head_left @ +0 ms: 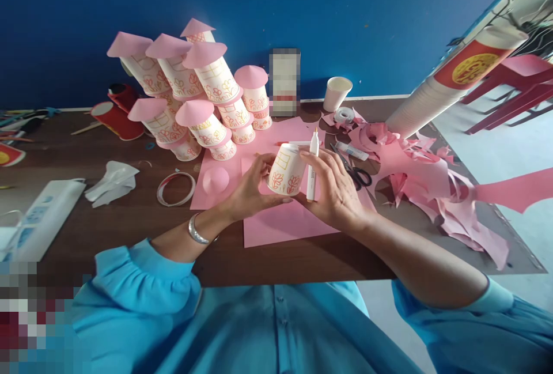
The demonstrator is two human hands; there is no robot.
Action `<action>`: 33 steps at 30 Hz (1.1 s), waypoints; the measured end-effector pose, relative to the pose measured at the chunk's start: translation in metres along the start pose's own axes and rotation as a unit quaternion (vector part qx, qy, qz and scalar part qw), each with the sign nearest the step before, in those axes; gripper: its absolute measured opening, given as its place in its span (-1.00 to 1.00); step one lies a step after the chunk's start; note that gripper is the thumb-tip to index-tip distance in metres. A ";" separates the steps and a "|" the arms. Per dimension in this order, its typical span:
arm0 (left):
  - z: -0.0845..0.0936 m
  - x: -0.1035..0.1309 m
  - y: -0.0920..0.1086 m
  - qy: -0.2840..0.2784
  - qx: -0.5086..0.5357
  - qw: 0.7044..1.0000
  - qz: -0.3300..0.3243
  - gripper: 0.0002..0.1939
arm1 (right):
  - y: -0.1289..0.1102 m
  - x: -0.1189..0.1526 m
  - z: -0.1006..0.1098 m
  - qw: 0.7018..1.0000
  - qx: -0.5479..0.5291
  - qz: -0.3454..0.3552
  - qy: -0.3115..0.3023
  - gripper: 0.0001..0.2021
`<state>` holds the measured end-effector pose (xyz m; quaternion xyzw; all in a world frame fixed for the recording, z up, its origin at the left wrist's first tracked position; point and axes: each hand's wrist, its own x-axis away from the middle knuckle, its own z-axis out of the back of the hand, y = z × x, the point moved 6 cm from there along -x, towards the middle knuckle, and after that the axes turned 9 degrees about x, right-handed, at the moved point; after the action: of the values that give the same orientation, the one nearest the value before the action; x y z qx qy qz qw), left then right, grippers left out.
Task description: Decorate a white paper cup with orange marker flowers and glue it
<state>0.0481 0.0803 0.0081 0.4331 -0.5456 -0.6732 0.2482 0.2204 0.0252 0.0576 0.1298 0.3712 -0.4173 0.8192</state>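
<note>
Between my two hands is a white paper cup (285,171), held upside down and slightly tilted, with red and orange flowers and a yellow window drawn on it. My left hand (254,189) is closed around its left side. At the cup's right, my right hand (330,187) holds a white marker (313,163) upright, its orange tip pointing up, while fingers touch the cup. Beneath both hands lie sheets of pink paper (268,230). Decorated cup towers with pink cone roofs (205,57) stand behind to the left.
Pink paper scraps (419,172) are heaped at right beside a tall stack of paper cups (449,80). Scissors (359,178) lie by my right hand. A white cup (337,93) and a phone (284,83) stand near the blue wall. A tape roll (175,189) lies at left.
</note>
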 end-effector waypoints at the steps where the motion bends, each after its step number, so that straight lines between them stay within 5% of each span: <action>1: -0.001 0.000 0.001 -0.008 0.017 1.000 0.010 -0.23 | 0.000 0.000 0.000 1.000 -0.006 0.001 0.001 -0.23; 10: -0.006 0.006 -0.010 -0.077 0.280 0.945 0.151 -0.41 | 0.008 -0.005 0.000 0.995 -0.096 0.005 0.007 -0.19; 13: -0.007 0.005 -0.005 -0.086 0.221 0.964 0.117 -0.38 | 0.004 -0.002 -0.001 0.998 -0.062 0.015 0.005 -0.18; 16: -0.007 0.002 0.002 -0.065 0.058 0.992 0.092 -0.16 | -0.002 0.001 -0.002 0.999 -0.023 0.034 -0.012 -0.19; 19: -0.007 0.000 0.006 -0.035 -0.061 0.991 0.114 -0.05 | -0.006 0.002 -0.004 0.998 -0.021 0.051 -0.029 -0.21; 22: -0.009 0.001 0.005 -0.051 0.016 0.990 0.130 -0.16 | -0.006 -0.001 0.000 0.997 -0.047 0.050 -0.022 -0.22; 26: -0.004 0.004 -0.008 -0.061 0.141 0.976 0.153 -0.31 | -0.006 -0.005 0.022 0.993 -0.083 0.053 0.067 -0.31; 30: 0.000 0.006 -0.015 -0.053 0.164 0.972 0.162 -0.33 | -0.015 -0.004 0.038 0.987 -0.077 0.102 0.098 -0.62; 33: 0.000 0.004 -0.011 -0.044 0.126 0.979 0.155 -0.29 | -0.024 -0.002 0.040 0.985 -0.050 0.134 0.093 -0.66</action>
<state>0.0480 0.0803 -0.0031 0.3413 -0.6971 -0.5706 0.2682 0.2207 -0.0094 0.0889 0.1756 0.4452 -0.2707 0.8353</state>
